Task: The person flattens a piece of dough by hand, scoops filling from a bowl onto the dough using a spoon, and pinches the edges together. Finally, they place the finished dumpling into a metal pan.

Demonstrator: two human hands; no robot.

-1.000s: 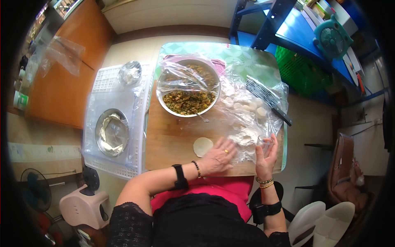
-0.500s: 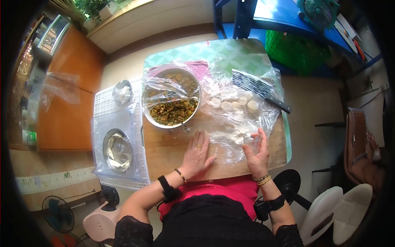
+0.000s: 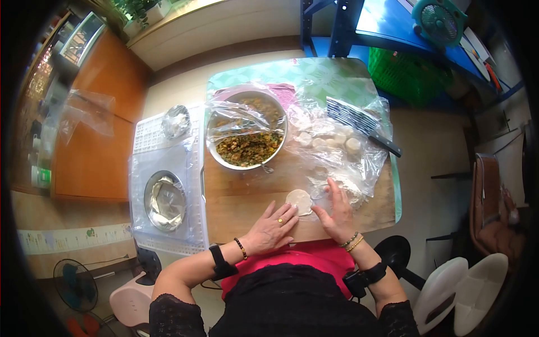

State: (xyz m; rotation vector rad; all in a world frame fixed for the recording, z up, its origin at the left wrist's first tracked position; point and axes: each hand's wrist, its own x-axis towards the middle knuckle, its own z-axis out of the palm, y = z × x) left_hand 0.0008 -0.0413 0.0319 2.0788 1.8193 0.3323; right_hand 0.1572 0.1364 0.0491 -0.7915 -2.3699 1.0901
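Observation:
A flat round dough wrapper (image 3: 299,203) lies on the wooden board (image 3: 236,196) in front of me. My left hand (image 3: 273,229) rests flat with its fingers stretched out, fingertips touching the wrapper's lower left edge. At the wrapper's right side is my right hand (image 3: 336,214), thumb and fingers curved around a small clear glass (image 3: 321,196) whose outline is faint. Beyond the hands, several pale dough pieces (image 3: 352,146) sit under clear plastic film, with loose white flour (image 3: 351,188) spread nearer to me.
A white bowl (image 3: 209,143) of chopped filling, half covered with film, stands behind the board's left part. A striped-blade cleaver (image 3: 353,117) lies on the film at right. On a white crate (image 3: 193,121) at left are a steel dish (image 3: 147,196) and a small wrapped bowl (image 3: 176,122).
My right hand has moved left with the glass, away from the flour. My left hand has shifted slightly nearer to me, and the round wrapper now shows between both hands.

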